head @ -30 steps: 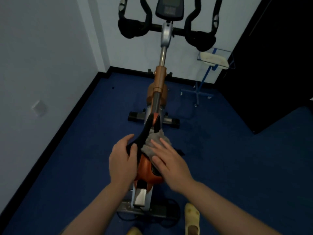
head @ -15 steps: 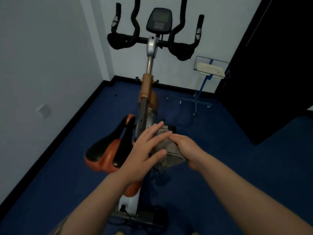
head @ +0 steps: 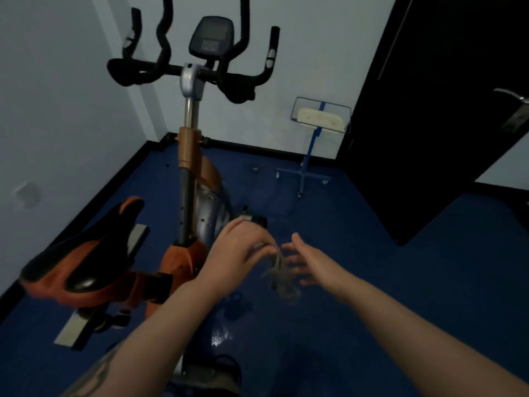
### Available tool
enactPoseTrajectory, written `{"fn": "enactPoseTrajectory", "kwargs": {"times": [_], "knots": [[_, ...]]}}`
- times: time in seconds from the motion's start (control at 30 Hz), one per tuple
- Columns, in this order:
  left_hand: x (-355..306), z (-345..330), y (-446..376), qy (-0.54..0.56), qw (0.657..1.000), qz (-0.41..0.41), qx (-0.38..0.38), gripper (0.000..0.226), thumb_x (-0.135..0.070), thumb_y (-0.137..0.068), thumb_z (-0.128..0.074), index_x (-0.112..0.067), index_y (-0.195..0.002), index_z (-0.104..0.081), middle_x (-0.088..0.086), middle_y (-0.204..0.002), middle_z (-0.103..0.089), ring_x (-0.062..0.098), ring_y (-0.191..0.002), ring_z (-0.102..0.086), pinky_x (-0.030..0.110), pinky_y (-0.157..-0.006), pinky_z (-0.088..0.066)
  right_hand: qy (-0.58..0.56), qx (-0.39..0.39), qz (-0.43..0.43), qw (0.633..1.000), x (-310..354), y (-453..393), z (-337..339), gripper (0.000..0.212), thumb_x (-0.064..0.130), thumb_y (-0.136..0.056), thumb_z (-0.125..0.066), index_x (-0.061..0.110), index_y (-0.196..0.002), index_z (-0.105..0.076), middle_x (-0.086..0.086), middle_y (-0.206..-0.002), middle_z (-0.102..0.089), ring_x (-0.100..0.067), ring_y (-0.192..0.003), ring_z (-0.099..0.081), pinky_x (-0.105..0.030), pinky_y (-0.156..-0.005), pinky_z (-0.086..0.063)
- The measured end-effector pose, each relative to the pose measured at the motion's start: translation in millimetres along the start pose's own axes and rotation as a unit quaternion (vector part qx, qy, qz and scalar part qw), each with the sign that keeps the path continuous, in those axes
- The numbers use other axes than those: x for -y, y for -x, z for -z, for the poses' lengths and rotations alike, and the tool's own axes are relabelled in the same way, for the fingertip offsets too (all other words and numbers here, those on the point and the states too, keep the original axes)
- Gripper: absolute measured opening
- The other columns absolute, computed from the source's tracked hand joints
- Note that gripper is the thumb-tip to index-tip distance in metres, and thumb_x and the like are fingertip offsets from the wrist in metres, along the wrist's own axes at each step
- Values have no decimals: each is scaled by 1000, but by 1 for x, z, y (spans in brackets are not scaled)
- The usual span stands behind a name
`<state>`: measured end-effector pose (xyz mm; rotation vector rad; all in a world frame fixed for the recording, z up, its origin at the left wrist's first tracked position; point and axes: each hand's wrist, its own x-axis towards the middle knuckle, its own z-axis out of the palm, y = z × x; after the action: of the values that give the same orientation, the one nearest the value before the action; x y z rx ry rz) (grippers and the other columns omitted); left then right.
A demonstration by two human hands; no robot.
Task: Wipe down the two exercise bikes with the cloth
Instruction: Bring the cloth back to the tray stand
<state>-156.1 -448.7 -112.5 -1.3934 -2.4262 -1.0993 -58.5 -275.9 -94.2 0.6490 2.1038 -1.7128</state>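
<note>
Cloth (head: 282, 277) dangled, pinched in the left hand (head: 243, 250), beside the exercise bike (head: 197, 196) frame; the right hand (head: 303, 262) hovered just beside it, fingers spread, holding nothing. Looked like regripping between wipes; next move called for bunching it, then pressing onto the frame.

Both forearms are bare, no sleeves in view, and the left forearm (head: 97, 371) bears a dark tattoo.

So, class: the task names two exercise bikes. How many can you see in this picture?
1. The bike stands left of centre, its handlebars towards the far wall and its saddle at lower left. A second bike may be out of view.
</note>
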Motion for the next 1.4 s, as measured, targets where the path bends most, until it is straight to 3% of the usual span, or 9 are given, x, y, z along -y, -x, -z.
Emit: {"fn": "enactPoseTrajectory", "kwargs": {"times": [0.13,0.27,0.4,0.57,0.73,0.93,1.07,1.23,1.4], "knots": [[-4,-28,-34,-31,999,-17,41,20,-39,-91,-51,-24,-89,-65,-12,-84,-66,9,-82,-61,32,-97,-39,30,-29,144,989,-23,-6,31,50,61,-85,-49,30,-123,-60,13,-119,-65,-2,-113,-59,-27,-98,-45],[-1,-45,-71,-34,998,-18,40,18,-36,-92,-50,-25,-90,-64,-11,-85,-67,11,-83,-62,33,-95,-40,84,-64,182,978,-32,-25,61,37,31,-78,-80,30,-111,-63,12,-109,-69,-1,-104,-64,-31,-93,-53],[12,-57,-118,-36,998,-7,47,22,-39,-94,-49,-24,-92,-65,-13,-89,-67,8,-82,-60,32,-91,-44,155,-114,168,967,-33,-52,103,27,38,-76,-80,36,-98,-65,14,-96,-71,2,-91,-66,-36,-86,-56],[31,-89,-192,-34,997,-24,62,23,-40,-91,-49,-24,-90,-65,-13,-87,-67,7,-80,-60,30,-88,-44,191,-190,156,950,1,-99,145,54,78,-58,-66,38,-94,-62,18,-91,-68,2,-88,-62,-27,-74,-53],[61,-110,-271,-38,996,-30,73,29,-45,-92,-44,-24,-89,-65,-12,-86,-67,8,-79,-61,31,-91,-43,283,-236,157,916,38,-153,211,13,43,-86,-68,33,-93,-65,14,-82,-67,-5,-78,-62,-32,-69,-52],[89,-144,-357,-15,995,-55,80,26,-42,-92,-49,-23,-90,-66,-11,-85,-68,9,-78,-61,27,-86,-43,369,-226,158,887,67,-199,299,16,37,-93,-60,33,-108,-66,12,-94,-70,-8,-85,-63,-32,-74,-52],[102,-168,-411,57,988,32,141,15,-36,-94,-58,-24,-98,-66,-11,-92,-67,7,-85,-61,31,-78,-50,436,-199,124,869,88,-232,358,20,40,-95,-56,32,-111,-65,11,-99,-70,-8,-89,-63,-30,-75,-50],[130,-206,-473,137,954,197,179,19,-40,-96,-55,-28,-108,-62,-12,-107,-65,5,-100,-60,30,-88,-50,465,-192,101,858,104,-288,430,19,40,-96,-56,32,-110,-66,10,-103,-69,-9,-93,-62,-32,-80,-52],[151,-244,-539,111,948,252,163,25,-41,-98,-50,-23,-110,-63,-5,-106,-67,9,-95,-61,36,-88,-51,454,-187,95,866,125,-339,508,21,43,-94,-58,31,-109,-67,9,-103,-69,-9,-92,-62,-33,-81,-53]]}}
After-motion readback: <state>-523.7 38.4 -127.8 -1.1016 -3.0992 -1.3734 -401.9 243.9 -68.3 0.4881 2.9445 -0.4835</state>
